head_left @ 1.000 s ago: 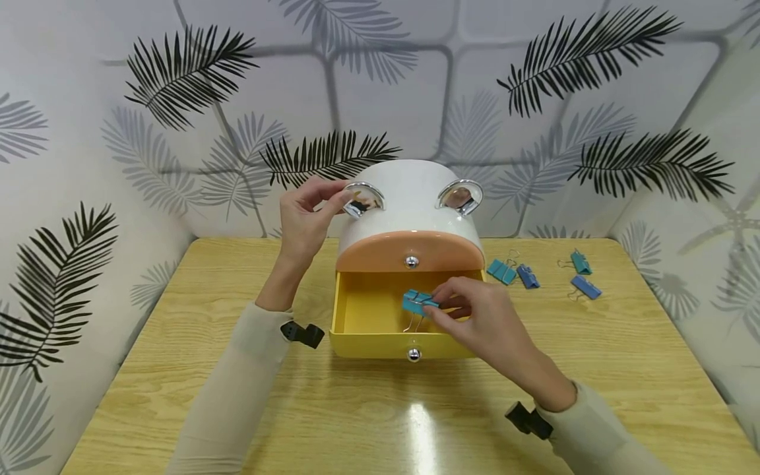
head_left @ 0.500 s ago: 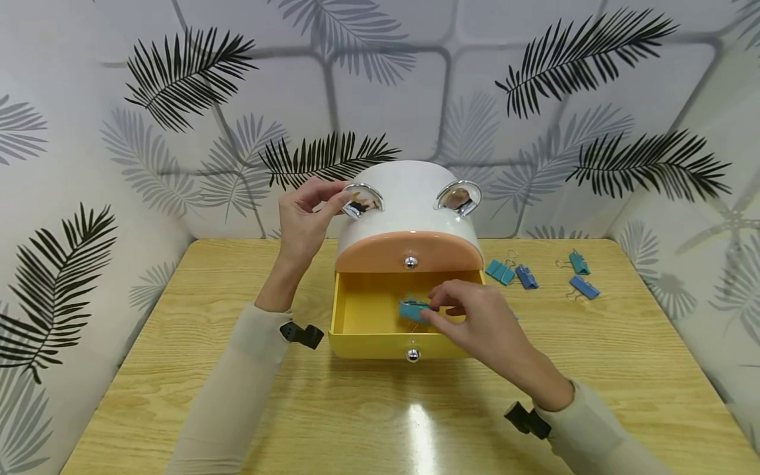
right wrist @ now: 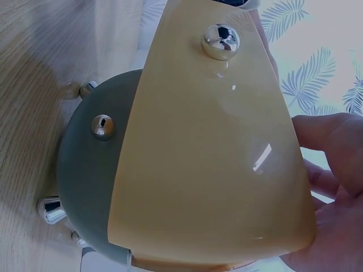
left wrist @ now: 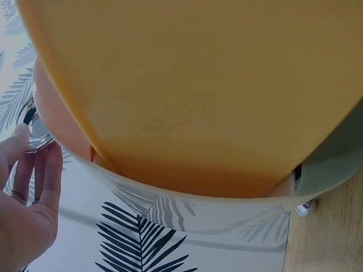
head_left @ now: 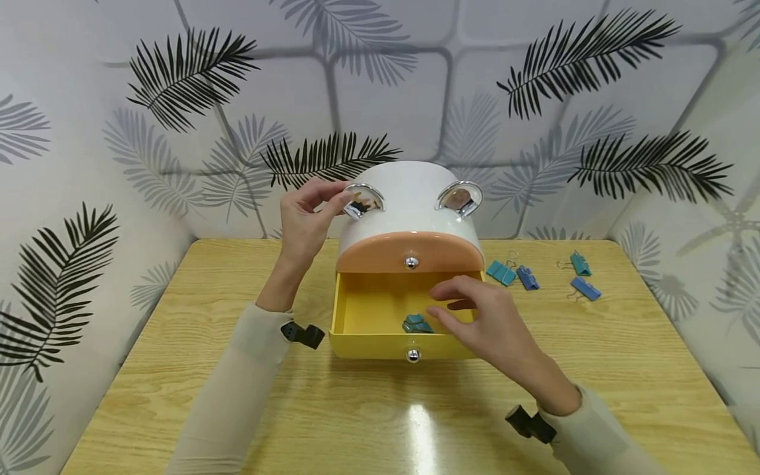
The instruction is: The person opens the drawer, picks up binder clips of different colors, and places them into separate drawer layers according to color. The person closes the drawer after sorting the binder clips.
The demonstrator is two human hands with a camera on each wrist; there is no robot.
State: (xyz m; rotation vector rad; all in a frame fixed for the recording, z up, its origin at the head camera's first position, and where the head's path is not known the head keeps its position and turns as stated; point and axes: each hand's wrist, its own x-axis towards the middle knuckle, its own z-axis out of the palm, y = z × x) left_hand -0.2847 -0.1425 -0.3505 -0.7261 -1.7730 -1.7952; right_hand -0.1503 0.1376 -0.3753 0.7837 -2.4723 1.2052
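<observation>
A white desktop drawer box (head_left: 410, 181) with chrome ears stands at the back of the table. My left hand (head_left: 304, 221) pinches its left chrome ear (head_left: 366, 201) between thumb and fingers. Below the orange drawer front, the yellow drawer (head_left: 371, 345) is pulled out. Inside it, near the front wall, lies a teal binder clip (head_left: 418, 324). My right hand (head_left: 493, 316) hovers over the drawer's right side, thumb and fingers spread apart, holding nothing. The right wrist view shows this hand (right wrist: 337, 164) beside the yellow drawer front (right wrist: 210, 147).
Right of the box lie a teal clip (head_left: 501, 272) and a blue clip (head_left: 528, 277). Farther right are another teal clip (head_left: 580, 263) and blue clip (head_left: 586, 288). A grey-green drawer (right wrist: 91, 170) sits beneath the yellow one. Patterned walls (head_left: 392, 99) enclose the table.
The right hand has lowered the teal binder clip into the yellow drawer and let go; its fingers have spread. The left hand has stayed at the ear.
</observation>
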